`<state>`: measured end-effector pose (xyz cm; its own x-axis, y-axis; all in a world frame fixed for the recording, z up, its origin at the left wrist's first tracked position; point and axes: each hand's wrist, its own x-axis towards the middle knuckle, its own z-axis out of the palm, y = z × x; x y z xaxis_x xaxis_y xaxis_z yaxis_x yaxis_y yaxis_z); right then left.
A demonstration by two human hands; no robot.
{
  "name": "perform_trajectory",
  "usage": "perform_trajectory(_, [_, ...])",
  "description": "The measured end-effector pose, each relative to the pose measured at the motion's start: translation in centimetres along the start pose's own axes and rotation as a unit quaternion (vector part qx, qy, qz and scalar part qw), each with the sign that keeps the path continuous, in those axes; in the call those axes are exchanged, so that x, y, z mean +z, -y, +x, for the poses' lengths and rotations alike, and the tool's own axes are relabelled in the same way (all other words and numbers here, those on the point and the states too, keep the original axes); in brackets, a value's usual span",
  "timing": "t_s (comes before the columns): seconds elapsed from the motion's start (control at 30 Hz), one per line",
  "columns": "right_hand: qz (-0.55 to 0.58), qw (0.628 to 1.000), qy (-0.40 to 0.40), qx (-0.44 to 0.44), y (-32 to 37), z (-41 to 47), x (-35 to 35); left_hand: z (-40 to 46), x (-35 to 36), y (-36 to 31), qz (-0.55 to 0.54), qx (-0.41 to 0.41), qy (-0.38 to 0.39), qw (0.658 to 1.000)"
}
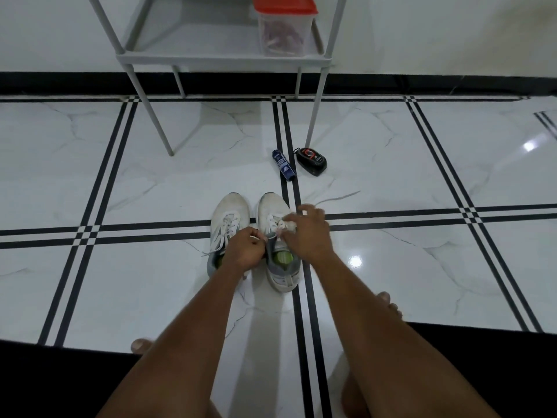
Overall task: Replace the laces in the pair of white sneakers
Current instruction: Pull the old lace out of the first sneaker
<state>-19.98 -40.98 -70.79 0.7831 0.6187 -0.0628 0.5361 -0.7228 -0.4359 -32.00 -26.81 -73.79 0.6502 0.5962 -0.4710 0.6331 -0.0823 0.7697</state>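
Note:
Two white sneakers stand side by side on the tiled floor, toes pointing away from me. The left sneaker [226,215] has white laces hanging loose at its side. The right sneaker [272,211] shows a green insole and a grey tongue. My left hand [244,250] is curled at the tongue of the right sneaker and pinches it or a lace there. My right hand [307,232] lies over the right sneaker's lacing and pinches a white lace [283,226]. A loose lace end [340,197] trails on the floor to the right.
A dark blue tube [283,164] and a black shoe-polish sponge [312,161] lie beyond the sneakers. A grey metal rack [217,57] stands at the wall, carrying a clear container with a red lid [284,25]. My bare feet and knees frame the lower edge.

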Motion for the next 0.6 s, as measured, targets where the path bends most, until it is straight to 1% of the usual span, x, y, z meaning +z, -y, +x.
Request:
perform_trajectory(0.03, [-0.031,0.998,0.047,-0.013,0.1,-0.4,0.9,0.2,0.0,0.3,0.003,0.0,-0.003,1.0])
perform_trajectory(0.07, [-0.051,0.996,0.071,-0.021,0.3,-0.7,1.5,0.3,0.1,0.4,0.006,0.002,-0.004,1.0])
perform_trajectory(0.1, [-0.06,0.995,0.068,-0.03,0.5,-0.9,1.8,0.4,0.2,0.6,0.008,0.005,-0.002,1.0])
perform_trajectory(0.2, [-0.044,0.996,0.0,-0.08,0.6,-0.3,2.1,0.3,0.1,0.9,0.001,0.012,0.001,1.0])
perform_trajectory(0.23, [-0.01,0.997,-0.013,-0.074,1.0,0.2,1.7,0.3,0.1,0.8,-0.004,0.013,0.001,1.0])
perform_trajectory(0.27, [0.055,0.997,-0.021,-0.04,1.4,0.8,0.9,0.4,0.1,1.0,-0.009,0.013,-0.001,1.0])
perform_trajectory(0.3, [0.157,0.986,-0.044,0.019,2.0,1.4,-0.3,0.3,0.1,0.9,-0.01,0.014,-0.004,1.0])
perform_trajectory(0.33, [0.271,0.955,-0.083,0.087,2.5,2.1,-1.6,0.2,0.0,0.8,-0.008,0.015,-0.006,1.0])
perform_trajectory(0.37, [0.369,0.91,-0.114,0.151,2.7,2.8,-2.9,0.0,0.0,0.7,-0.004,0.017,-0.007,1.0])
perform_trajectory(0.4, [0.433,0.871,-0.127,0.195,2.6,3.5,-3.9,-0.2,0.0,0.5,0.004,0.024,-0.008,1.0])
perform_trajectory(0.43, [0.441,0.862,-0.117,0.22,2.3,3.8,-4.7,-0.6,0.0,0.4,0.018,0.034,-0.008,0.999])
perform_trajectory(0.47, [0.404,0.88,-0.086,0.233,1.8,3.9,-5.2,-0.8,0.2,0.2,0.035,0.054,-0.009,0.998])
perform_trajectory(0.53, [0.288,0.926,-0.016,0.243,0.9,2.9,-5.0,-1.2,0.5,-0.2,0.071,0.106,-0.005,0.992])
perform_trajectory(0.6, [0.235,0.949,0.043,0.205,0.4,0.9,-3.9,-1.0,1.0,-0.5,0.139,0.143,0.008,0.98])
